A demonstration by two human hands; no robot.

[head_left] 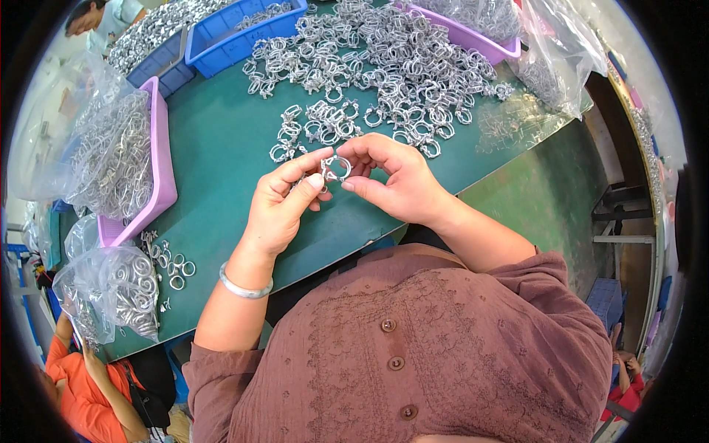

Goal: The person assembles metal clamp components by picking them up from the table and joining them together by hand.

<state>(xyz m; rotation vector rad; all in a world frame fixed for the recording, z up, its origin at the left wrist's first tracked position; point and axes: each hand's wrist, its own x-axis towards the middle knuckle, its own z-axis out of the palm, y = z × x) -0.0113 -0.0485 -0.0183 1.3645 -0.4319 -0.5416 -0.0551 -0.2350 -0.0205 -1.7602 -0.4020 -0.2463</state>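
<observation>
Above the near edge of the table, a small silvery metal ring clamp [326, 167] is held between my two hands. My left hand [275, 210] is closed, pinching the clamp's jointed side between thumb and fingers. From the other side, the thumb and curled fingers of my right hand [402, 177] close around its round edge. Just beyond my fingertips lies a small group of similar ring clamps [321, 122]. A large heap of them [413, 70] spreads behind that. My fingers hide part of the clamp.
On the green table [214, 155], a purple tray [164, 173] with bagged metal parts stands left. Blue bins [209, 53] and another purple tray [487, 50] line the far side. Loose rings [177, 269] and a bag of spirals [136, 292] lie left. A person in orange [92, 395] sits lower left.
</observation>
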